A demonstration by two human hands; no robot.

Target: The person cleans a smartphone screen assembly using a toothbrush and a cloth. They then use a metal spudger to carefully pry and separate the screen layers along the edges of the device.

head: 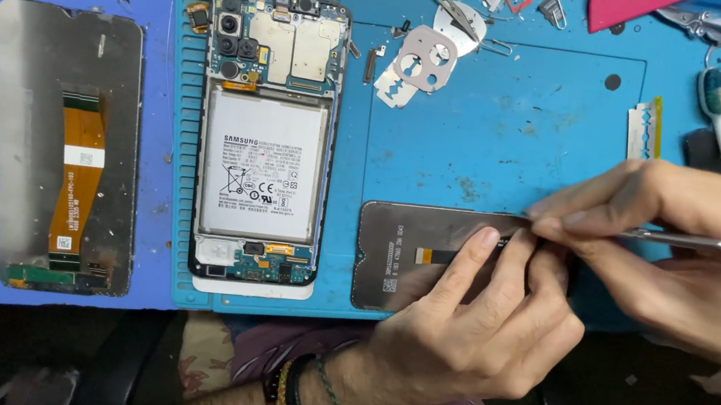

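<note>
A dark screen panel (400, 250) with a short orange flex strip lies face down near the front of the blue repair mat (508, 129). My left hand (480, 329), with cord bracelets on the wrist, presses down on the panel and its fingertips reach the upper edge. My right hand (683, 234) comes in from the right and grips thin metal tweezers (709, 244). Their tip is hidden between both hands' fingers at the panel's upper edge.
An opened phone (267, 141) with bare battery and circuit boards lies on the mat's left part. Left of it lies another screen panel (62, 147) with a long orange flex. A camera cover plate (427, 59), razor blade (645, 131), toothbrush (719, 109) and small tools crowd the far edge.
</note>
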